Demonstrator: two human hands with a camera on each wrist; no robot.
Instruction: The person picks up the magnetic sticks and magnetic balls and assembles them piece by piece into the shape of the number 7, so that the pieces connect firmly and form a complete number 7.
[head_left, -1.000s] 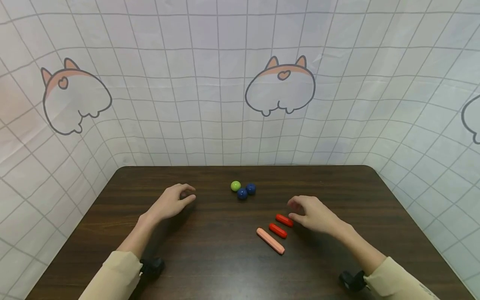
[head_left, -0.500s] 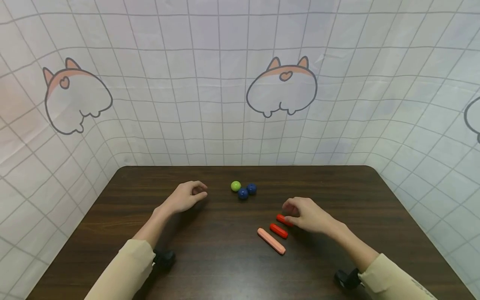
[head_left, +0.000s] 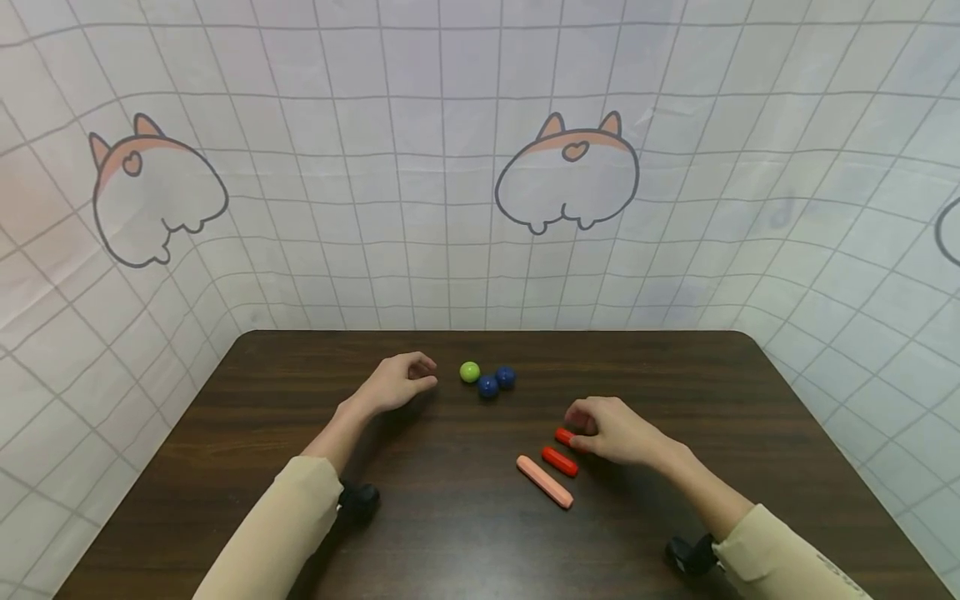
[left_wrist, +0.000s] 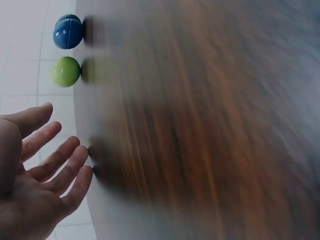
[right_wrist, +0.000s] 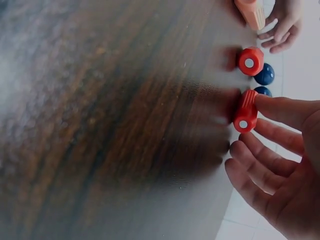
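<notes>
My right hand (head_left: 611, 429) is at the farther of two short red sticks. In the right wrist view this ridged red stick (right_wrist: 246, 111), with a white dot on its end, lies between thumb and index fingertip, which pinch it on the table. The second red stick (head_left: 559, 461) lies beside it, then a longer peach stick (head_left: 544, 482). My left hand (head_left: 397, 381) hovers low over the table with fingers loosely bent and nothing held. Just right of its fingertips sits a glossy green ball (head_left: 469, 372), close to two dark blue balls (head_left: 488, 386).
The dark wood-grain table (head_left: 300, 433) ends at a far edge behind the balls. A white grid-patterned curtain (head_left: 360, 183) with cartoon animal prints hangs beyond it and along both sides. Black straps with cameras sit at both wrists.
My left hand has moved right and farther away, toward the green ball. My right hand has shifted slightly left, its thumb now overlapping the farther red stick. Sticks and balls stay put.
</notes>
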